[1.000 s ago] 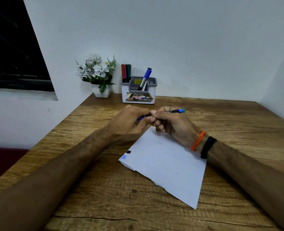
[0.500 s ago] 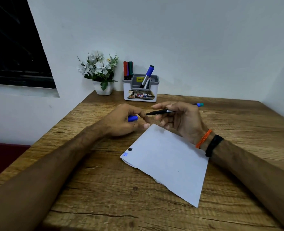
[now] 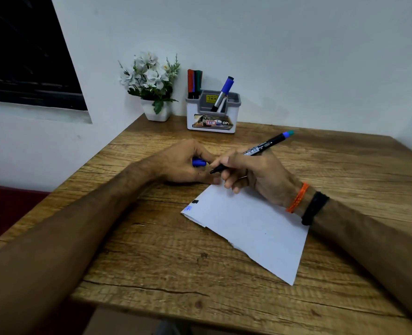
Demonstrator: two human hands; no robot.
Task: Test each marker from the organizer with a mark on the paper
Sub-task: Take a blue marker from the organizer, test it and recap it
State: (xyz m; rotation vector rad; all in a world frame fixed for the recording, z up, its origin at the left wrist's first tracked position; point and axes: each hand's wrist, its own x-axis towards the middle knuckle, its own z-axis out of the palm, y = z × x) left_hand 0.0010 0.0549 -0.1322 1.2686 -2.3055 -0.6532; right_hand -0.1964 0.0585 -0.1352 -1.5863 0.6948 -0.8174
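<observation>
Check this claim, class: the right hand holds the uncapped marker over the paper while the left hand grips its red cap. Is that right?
Wrong in one respect: the cap gripped by the left hand is blue, not red, as the head view shows. The right hand does hold the uncapped marker over the paper.

A single wide-angle camera, worn on the person's head, supplies the only view, so no second view overlaps it. It looks forward and down across a wooden table, whose near edge runs along the bottom of the frame. Both forearms enter from the lower corners, large and close to the lens, and meet near the centre at the left hand and right hand. The far edge of the table meets a white wall, where a marker organizer and a potted flower plant stand small. A dark window fills the upper left, its lines bent by the lens.
</observation>
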